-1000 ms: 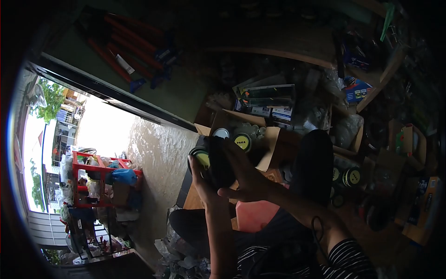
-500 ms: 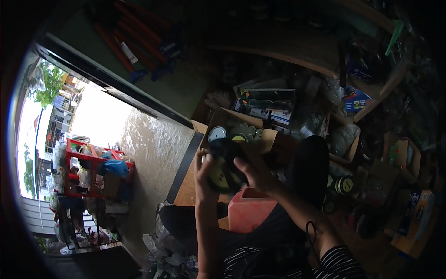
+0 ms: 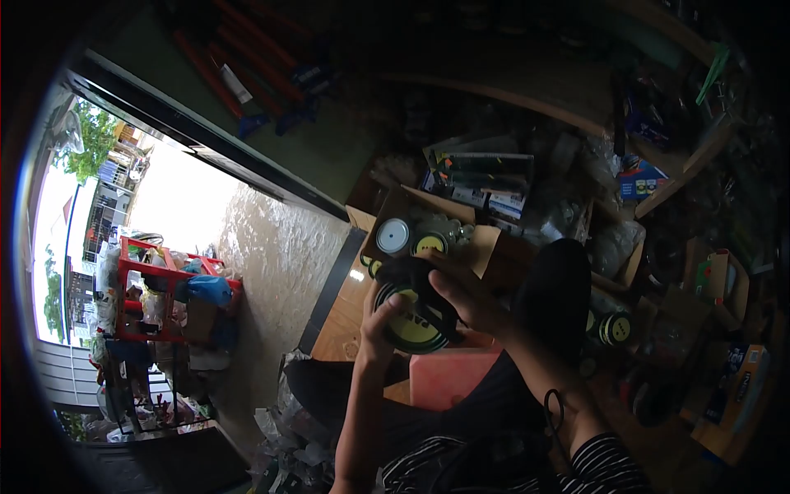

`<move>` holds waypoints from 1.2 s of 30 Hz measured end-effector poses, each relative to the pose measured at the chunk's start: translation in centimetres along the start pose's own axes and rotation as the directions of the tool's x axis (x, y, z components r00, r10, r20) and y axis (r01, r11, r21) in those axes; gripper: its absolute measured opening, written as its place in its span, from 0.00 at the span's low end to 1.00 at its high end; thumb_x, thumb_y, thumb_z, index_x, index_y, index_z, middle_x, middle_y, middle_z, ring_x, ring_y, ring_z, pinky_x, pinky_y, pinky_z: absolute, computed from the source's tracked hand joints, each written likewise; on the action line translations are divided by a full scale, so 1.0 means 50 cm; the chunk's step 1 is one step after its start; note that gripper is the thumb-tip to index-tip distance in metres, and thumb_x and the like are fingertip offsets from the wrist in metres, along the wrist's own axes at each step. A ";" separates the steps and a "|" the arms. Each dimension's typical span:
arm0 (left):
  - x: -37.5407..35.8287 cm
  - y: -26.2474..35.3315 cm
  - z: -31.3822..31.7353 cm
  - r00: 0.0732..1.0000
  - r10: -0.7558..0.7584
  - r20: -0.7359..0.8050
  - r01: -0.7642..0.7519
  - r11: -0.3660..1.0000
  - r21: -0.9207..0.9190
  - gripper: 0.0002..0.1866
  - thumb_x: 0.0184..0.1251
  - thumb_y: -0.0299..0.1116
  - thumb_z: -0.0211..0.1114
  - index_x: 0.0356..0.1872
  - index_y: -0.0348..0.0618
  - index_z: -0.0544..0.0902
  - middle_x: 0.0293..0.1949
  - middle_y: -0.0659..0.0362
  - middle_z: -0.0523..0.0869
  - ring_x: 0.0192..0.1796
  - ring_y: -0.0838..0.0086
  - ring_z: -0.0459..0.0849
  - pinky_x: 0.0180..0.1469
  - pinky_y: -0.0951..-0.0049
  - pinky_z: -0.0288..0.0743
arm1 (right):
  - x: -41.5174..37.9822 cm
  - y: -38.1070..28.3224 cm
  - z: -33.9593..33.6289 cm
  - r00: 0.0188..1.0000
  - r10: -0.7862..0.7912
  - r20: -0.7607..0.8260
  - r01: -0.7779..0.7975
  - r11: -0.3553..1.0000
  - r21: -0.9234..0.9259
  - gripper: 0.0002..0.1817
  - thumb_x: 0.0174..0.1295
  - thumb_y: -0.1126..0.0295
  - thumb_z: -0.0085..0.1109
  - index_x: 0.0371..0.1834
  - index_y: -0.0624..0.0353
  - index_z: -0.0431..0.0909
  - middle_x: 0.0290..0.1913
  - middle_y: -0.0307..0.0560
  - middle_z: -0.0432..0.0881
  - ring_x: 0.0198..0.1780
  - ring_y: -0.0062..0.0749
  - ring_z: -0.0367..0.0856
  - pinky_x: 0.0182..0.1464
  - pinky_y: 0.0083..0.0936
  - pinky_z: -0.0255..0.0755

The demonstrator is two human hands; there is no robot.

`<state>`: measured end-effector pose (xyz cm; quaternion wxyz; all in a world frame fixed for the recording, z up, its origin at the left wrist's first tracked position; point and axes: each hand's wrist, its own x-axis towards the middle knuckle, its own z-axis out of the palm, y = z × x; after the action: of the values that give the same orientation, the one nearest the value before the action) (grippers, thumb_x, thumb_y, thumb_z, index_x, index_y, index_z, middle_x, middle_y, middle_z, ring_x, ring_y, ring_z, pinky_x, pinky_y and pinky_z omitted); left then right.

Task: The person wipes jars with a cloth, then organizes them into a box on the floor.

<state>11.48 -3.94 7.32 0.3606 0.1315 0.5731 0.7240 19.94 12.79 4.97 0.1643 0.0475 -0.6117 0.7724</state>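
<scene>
My left hand (image 3: 378,329) grips the side of a round can (image 3: 411,333) with a yellow-and-dark-green end, held tilted above my lap. My right hand (image 3: 467,298) is closed around a bunched black cloth (image 3: 418,284), which lies against the can and covers its upper part. Most of the right fingers are hidden behind the cloth. Just beyond my hands, a cardboard box (image 3: 487,251) holds a can with a white end (image 3: 392,235), a can with a yellow end (image 3: 429,244) and several small glass jars (image 3: 448,226).
Below my hands is a pinkish-red plastic piece (image 3: 448,380) between my legs. More yellow-ended cans (image 3: 615,328) stand right of my knee. Clear plastic bags (image 3: 292,436) lie at lower left. A red rack (image 3: 152,267) stands by the doorway. Cardboard boxes (image 3: 724,284) crowd the right side.
The can has turned so more of its yellow end faces me. Both hands have shifted slightly right and down in view, with the black cloth still against the can.
</scene>
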 end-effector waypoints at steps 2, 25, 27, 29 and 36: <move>0.011 0.010 0.016 0.996 0.087 -0.025 -0.086 0.996 0.026 0.29 0.71 0.49 0.58 0.64 0.36 0.76 0.54 0.52 0.84 0.55 0.68 0.85 0.58 0.68 0.80 | -0.002 0.005 0.013 0.992 -0.066 -0.109 0.060 0.997 -0.054 0.28 0.82 0.53 0.45 0.72 0.64 0.67 0.62 0.51 0.75 0.66 0.37 0.74 0.68 0.33 0.66; 0.019 -0.038 0.025 0.901 0.432 0.034 -0.419 0.848 0.324 0.63 0.55 0.70 0.75 0.78 0.34 0.55 0.67 0.48 0.71 0.70 0.64 0.72 0.70 0.59 0.72 | 0.006 0.015 0.019 0.955 -0.111 -0.276 0.134 0.989 0.064 0.33 0.82 0.47 0.42 0.76 0.63 0.62 0.69 0.51 0.70 0.70 0.34 0.69 0.72 0.34 0.64; 0.012 -0.034 0.031 0.936 0.331 -0.123 -0.303 0.932 0.197 0.58 0.58 0.67 0.75 0.77 0.36 0.57 0.65 0.48 0.73 0.69 0.65 0.72 0.68 0.59 0.73 | -0.001 0.007 0.038 0.938 -0.205 -0.279 0.172 0.975 -0.140 0.38 0.80 0.42 0.40 0.79 0.62 0.55 0.73 0.55 0.65 0.74 0.39 0.64 0.74 0.38 0.61; 0.004 -0.020 0.022 0.943 0.330 0.048 -0.328 0.893 0.309 0.61 0.53 0.59 0.82 0.77 0.41 0.51 0.65 0.48 0.72 0.70 0.64 0.71 0.69 0.57 0.73 | -0.017 0.032 0.031 0.938 -0.171 -0.303 0.106 0.970 -0.219 0.43 0.79 0.37 0.37 0.81 0.62 0.50 0.76 0.58 0.61 0.77 0.43 0.60 0.75 0.40 0.58; 0.017 -0.003 0.008 0.863 0.422 0.277 -0.477 0.505 0.719 0.69 0.31 0.39 0.90 0.76 0.39 0.53 0.66 0.46 0.68 0.67 0.57 0.74 0.72 0.57 0.70 | -0.017 0.039 0.001 0.934 0.229 -0.274 -0.117 0.922 0.369 0.30 0.86 0.49 0.30 0.73 0.61 0.68 0.64 0.42 0.77 0.65 0.22 0.74 0.71 0.24 0.64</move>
<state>11.17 -3.04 7.14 0.0878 0.4393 0.7583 0.4736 20.13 12.21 2.94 0.1783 -0.1018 -0.4340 0.8772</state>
